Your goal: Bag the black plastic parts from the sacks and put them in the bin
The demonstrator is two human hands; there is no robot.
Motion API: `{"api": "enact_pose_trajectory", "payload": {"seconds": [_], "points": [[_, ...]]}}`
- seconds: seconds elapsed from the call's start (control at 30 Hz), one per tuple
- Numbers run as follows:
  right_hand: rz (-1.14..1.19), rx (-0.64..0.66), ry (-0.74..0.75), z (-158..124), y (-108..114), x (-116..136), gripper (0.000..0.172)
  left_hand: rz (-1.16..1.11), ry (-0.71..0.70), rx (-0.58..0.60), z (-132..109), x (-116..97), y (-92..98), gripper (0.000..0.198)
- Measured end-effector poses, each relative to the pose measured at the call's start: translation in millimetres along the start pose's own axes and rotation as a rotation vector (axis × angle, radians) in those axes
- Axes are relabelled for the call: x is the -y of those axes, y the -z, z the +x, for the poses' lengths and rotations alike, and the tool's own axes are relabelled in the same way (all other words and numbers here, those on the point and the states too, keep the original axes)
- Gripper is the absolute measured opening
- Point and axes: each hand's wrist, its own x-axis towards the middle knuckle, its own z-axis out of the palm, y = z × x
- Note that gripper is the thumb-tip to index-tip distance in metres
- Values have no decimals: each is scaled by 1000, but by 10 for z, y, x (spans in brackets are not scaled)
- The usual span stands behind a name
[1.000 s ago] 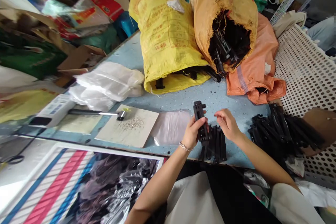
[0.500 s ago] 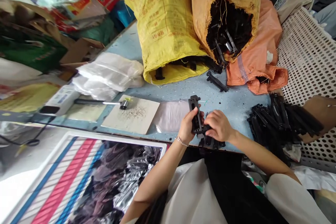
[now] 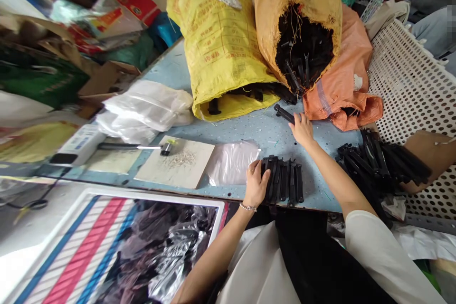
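Several long black plastic parts [image 3: 285, 181] lie side by side in a row at the table's front edge. My left hand [image 3: 256, 184] is curled against the left end of this row, thumb in front, holding the end part. Farther back, my right hand [image 3: 302, 129] has its fingers on the near end of a single loose black plastic part [image 3: 284, 113], which still lies on the table. The fingertips partly cover that end.
A yellow sack [image 3: 221, 47] and an orange sack [image 3: 263, 23] spill similar parts. More lie piled at right [image 3: 370, 161] beside a perforated white basket [image 3: 399, 85]. A hammer [image 3: 166, 147] rests on a board [image 3: 192, 171], left of clear plastic bags [image 3: 233, 164].
Both hands have come off the parts they were handling together. The right hand moved away to the loose part; the left shifted onto the row, now lying in plain view.
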Motion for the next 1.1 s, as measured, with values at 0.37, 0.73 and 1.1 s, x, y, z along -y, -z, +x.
{"api": "enact_pose_trajectory", "payload": {"seconds": [0.37,0.73,1.1], "points": [[1014,729,21,-1225,80,233,61,-729,24,183,197,-661,52,63],[86,-277,1051,-797,431,250,43,-956,452,484,-127,-1181,93,47],[177,-60,1035,-1507,269,538,43,-794,377,201,103,-1119,242,45]]}}
